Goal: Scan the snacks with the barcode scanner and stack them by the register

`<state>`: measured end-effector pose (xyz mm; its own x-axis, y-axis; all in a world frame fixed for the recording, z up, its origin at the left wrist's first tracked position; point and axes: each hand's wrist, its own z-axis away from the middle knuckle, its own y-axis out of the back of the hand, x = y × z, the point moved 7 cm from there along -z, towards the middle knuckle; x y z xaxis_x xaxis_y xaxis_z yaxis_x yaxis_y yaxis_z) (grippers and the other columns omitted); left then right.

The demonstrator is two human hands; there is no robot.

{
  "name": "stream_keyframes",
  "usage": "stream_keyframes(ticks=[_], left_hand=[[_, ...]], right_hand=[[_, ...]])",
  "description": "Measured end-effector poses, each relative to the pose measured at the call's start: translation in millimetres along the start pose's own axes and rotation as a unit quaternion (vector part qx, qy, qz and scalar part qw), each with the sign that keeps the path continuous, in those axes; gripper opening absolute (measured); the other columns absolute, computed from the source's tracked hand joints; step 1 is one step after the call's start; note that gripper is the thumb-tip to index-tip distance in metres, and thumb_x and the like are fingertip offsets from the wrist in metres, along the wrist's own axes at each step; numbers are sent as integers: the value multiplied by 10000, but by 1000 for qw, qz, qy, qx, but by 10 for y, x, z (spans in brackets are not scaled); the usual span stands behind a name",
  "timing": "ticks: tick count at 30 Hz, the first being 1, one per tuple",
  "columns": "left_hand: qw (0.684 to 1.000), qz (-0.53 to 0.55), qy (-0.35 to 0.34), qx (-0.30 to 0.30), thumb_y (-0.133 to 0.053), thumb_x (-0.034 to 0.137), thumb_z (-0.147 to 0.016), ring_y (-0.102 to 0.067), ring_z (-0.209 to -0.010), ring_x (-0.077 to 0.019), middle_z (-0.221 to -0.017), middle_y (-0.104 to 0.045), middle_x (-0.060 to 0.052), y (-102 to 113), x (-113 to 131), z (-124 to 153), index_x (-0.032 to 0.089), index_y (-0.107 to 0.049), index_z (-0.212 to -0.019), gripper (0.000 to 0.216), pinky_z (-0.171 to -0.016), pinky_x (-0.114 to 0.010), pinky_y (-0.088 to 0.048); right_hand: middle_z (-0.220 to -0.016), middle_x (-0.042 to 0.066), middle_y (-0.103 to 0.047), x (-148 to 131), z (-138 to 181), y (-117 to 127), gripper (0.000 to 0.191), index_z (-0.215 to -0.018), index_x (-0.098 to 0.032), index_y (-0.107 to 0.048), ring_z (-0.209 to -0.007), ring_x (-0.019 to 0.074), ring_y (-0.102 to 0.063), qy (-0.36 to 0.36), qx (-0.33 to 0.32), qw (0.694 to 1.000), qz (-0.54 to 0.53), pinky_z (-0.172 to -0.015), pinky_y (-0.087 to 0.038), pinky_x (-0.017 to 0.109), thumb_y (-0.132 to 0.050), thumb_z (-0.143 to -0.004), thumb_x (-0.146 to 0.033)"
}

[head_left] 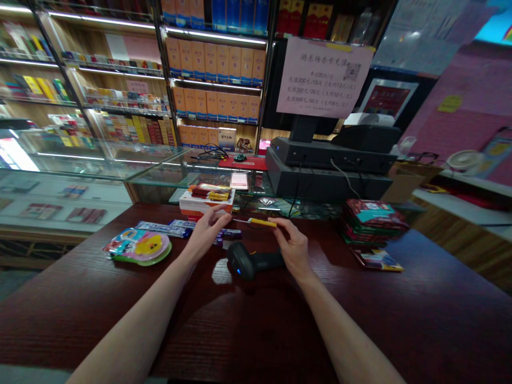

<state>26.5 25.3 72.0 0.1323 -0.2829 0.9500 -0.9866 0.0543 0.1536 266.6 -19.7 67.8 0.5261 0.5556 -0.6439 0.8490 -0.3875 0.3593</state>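
Note:
A thin yellow-and-white packet (262, 222), seen nearly edge-on, spans the gap between my two hands above the table. My right hand (294, 246) pinches its yellow right end between thumb and fingers. At the pale left end, the thumb and fingers of my left hand (208, 230) close on it. Exactly what the packet is cannot be made out. Below it, a black barcode scanner (241, 261) lies on the dark table, its handle reaching toward my right hand. Several blue-and-white snack packets (162, 229) lie beside and behind my left hand.
Left on the table (248, 330) is a colourful blister-packed toy (138, 246). Behind my left hand, brown-and-yellow packets top a white-and-orange box (188, 201). A stack of dark red packets (374, 218) stands right, a loose packet (378, 260) before it. A register (328, 173) stands behind.

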Motion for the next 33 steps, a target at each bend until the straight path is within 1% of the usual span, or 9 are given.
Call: stream_keyframes(ticks=[5,9,12,17,21,24,27,30,33], left_hand=[[998,46,-11,-49,-722,515,-787,-639,-1202,-297,-1266,-702,-126,-60,-13,-6,153,-611,-1328,661,-1085,-494,-456],[994,62,-21,-91,-781,400,-739,-636,-1217,-286,-1314,-680,-108,-125,-19,10,187,-608,-1344,665,-1081,-505,-477],[993,53,-30,-100,-785,342,-731,-638,-1215,-283,-1334,-667,-109,-140,-16,12,198,-592,-1367,680,-1058,-504,-502],[995,23,-37,-88,-790,311,-723,-620,-1234,-284,-1389,-627,-108,-108,-7,6,217,-569,-1389,708,-1049,-505,-509],[994,15,-43,-98,-774,326,-736,-644,-1191,-271,-1301,-682,-99,-105,-4,8,192,-519,-1428,750,-1003,-459,-540],[993,12,-39,-114,-763,320,-746,-704,-1007,-228,-1097,-744,-66,-105,-58,-4,180,-476,-1462,784,-896,-401,-577],[992,14,-41,-117,-755,307,-751,-692,-848,-179,-924,-720,-19,-93,-127,-24,179,-457,-1474,792,-776,-342,-575],[992,4,-48,-114,-750,290,-757,-663,-826,-152,-917,-692,-6,-83,-166,-36,192,-460,-1469,775,-739,-304,-550],[991,4,-48,-123,-740,279,-772,-651,-843,-146,-920,-684,-3,-92,-172,-36,200,-450,-1475,765,-762,-301,-540]], right_hand=[[-1209,66,-682,-55,-22,78,202,-1053,-281,-686,-1142,237,-627,35,38,999,4,-994,-498,413,-508,-965,-250],[-1092,74,-665,-10,-39,145,190,-1011,-270,-705,-1033,240,-641,15,77,997,23,-876,-534,377,-530,-937,-253],[-1063,59,-701,32,-35,130,220,-1067,-258,-699,-1004,230,-660,3,67,998,-4,-891,-528,369,-534,-924,-232],[-1186,58,-719,72,-34,81,314,-1182,-246,-684,-1082,223,-671,-22,34,999,-24,-963,-521,375,-536,-906,-221],[-1245,59,-704,80,-31,26,376,-1251,-244,-661,-1080,214,-679,-26,-15,999,-20,-964,-536,368,-561,-889,-223],[-1234,66,-705,92,-18,8,380,-1257,-237,-656,-1021,210,-693,-24,-35,999,-3,-921,-558,359,-583,-884,-226],[-1193,69,-709,89,-10,4,350,-1237,-236,-656,-963,205,-694,-8,-40,999,23,-890,-565,360,-581,-896,-219],[-1190,80,-690,80,-8,0,387,-1287,-237,-615,-990,215,-676,16,-39,999,34,-857,-568,358,-587,-902,-212],[-1145,80,-675,99,-8,3,531,-1412,-246,-512,-997,222,-657,25,-35,998,40,-836,-568,359,-616,-893,-210]])
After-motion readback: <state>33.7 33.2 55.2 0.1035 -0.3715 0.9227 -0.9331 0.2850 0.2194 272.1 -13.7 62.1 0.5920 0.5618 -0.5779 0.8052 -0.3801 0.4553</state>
